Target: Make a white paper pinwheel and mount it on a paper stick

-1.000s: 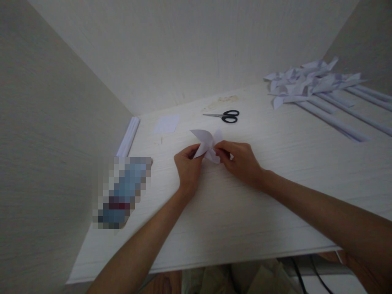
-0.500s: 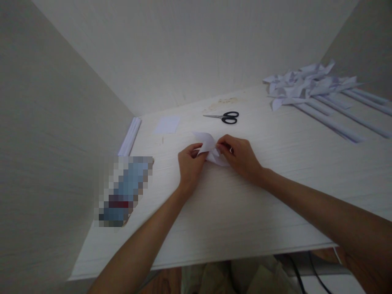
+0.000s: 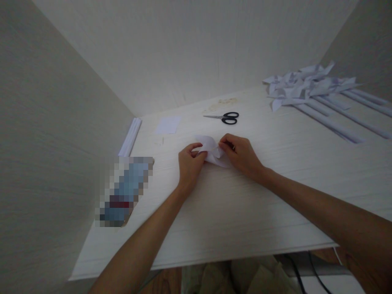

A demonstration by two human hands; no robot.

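A white paper pinwheel (image 3: pixel 209 143), its corners curled inward, is between my two hands just above the table's middle. My left hand (image 3: pixel 191 161) is closed on the paper's left side, thumb and fingers pinching it. From the right, my right hand (image 3: pixel 240 153) closes thumb and forefinger in a pinch at the pinwheel's right side, near the folded tips. Its fingertips cover that bit, and whether something thin is between them is too small to tell. Behind the hands lie scissors (image 3: pixel 225 117) with black handles, blades pointing left.
Several finished paper pinwheels (image 3: pixel 294 92) on rolled paper sticks (image 3: pixel 329 122) are piled at the back right. A square paper sheet (image 3: pixel 168 125) lies back left. Rolled paper tubes (image 3: pixel 130 136) rest along the left wall, with a blurred phone (image 3: pixel 128 190) in front of them.
The curled paper has shifted and flattened slightly between my hands. My right fingertips have moved a little to the right, still pinched. Everything else stays put.
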